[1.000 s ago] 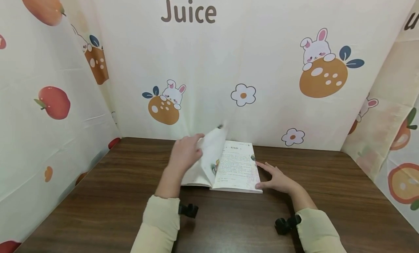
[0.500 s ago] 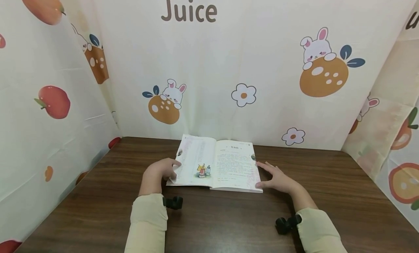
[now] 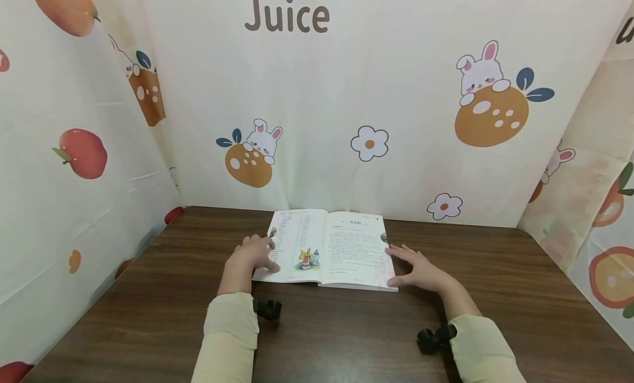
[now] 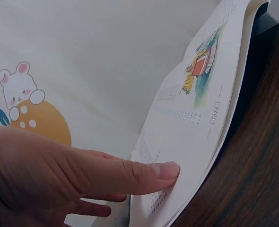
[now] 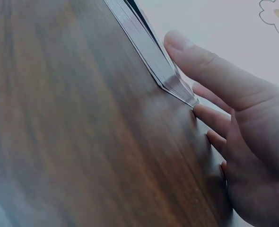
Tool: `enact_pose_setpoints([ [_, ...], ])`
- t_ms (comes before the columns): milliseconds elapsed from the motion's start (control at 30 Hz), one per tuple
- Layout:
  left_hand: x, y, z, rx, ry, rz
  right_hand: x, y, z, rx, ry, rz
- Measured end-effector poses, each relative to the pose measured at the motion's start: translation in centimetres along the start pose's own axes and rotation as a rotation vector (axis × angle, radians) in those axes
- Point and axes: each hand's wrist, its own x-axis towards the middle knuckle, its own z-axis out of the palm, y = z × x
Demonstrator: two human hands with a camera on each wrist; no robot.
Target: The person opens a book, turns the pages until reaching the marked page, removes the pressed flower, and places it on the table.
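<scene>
An open book (image 3: pixel 354 256) lies on the table, with printed text on both pages and a small coloured drawing of figures (image 3: pixel 308 259) on the left page. At its left edge is my left hand (image 3: pixel 251 256). In the left wrist view, the straight thumb (image 4: pixel 149 177) rests on the left page (image 4: pixel 177 137), and the other fingers lie beyond the edge, partly hidden. My right hand (image 3: pixel 421 270) stays at the right edge with fingers spread. In the right wrist view, its thumb (image 5: pixel 191 52) touches the top of the page stack (image 5: pixel 149 52), while the fingertips meet the side.
The dark wooden table (image 3: pixel 337 339) extends around the book. A printed cloth (image 3: pixel 317 97) hangs right behind the book, with more cloth at both sides. Black wrist cameras sit on both sleeves.
My left hand has carried a page over to the left and released it flat. It then shifted slightly up and right, thumb onto the page. My right hand has stayed in place.
</scene>
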Motion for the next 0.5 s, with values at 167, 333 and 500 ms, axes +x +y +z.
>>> enact_pose_setpoints([
  [167, 0.22, 0.12, 0.13, -0.002, -0.011, 0.007, -0.20, -0.24, -0.27, 0.021, -0.031, -0.007],
  [333, 0.37, -0.10, 0.25, -0.004, -0.021, 0.007, -0.25, -0.49, -0.34, 0.027, -0.042, -0.001],
  [500, 0.57, -0.44, 0.39, -0.007, -0.017, 0.014, -0.22, -0.42, -0.28, 0.018, -0.039, -0.002],
])
